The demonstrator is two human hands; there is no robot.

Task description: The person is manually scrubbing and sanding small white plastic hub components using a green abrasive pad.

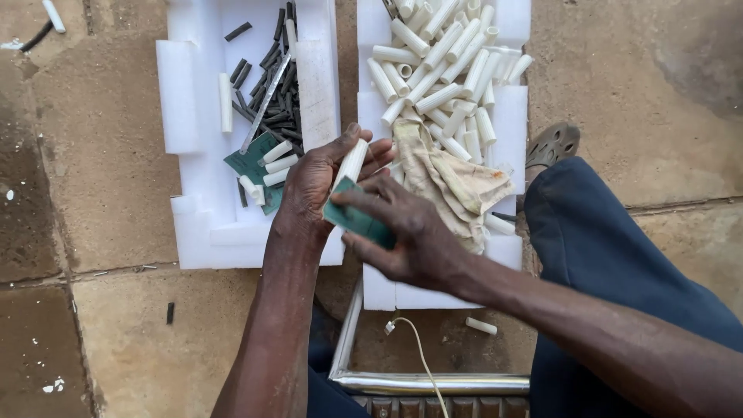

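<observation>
1. Left hand (313,182) pinches a white tube (350,164) above the gap between the two foam trays.
2. Right hand (414,232) fingers press a green sandpaper sheet (357,220) against it.
3. A loose grip could drop the tube onto the floor (116,325).
4. The sandpaper may scrape fingertips.

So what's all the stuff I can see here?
white tubes: many, white, heaped in right foam tray
dark sticks: many, black, in left foam tray
foam trays: two, white, side by side on stone floor
cloth: one, beige, on right tray
green sheet: one, lying in left tray
metal strip: one, grey, across dark sticks
sandal: one, brown, right of trays
left hand: holds a white tube
right hand: presses a green pad on that tube
</observation>
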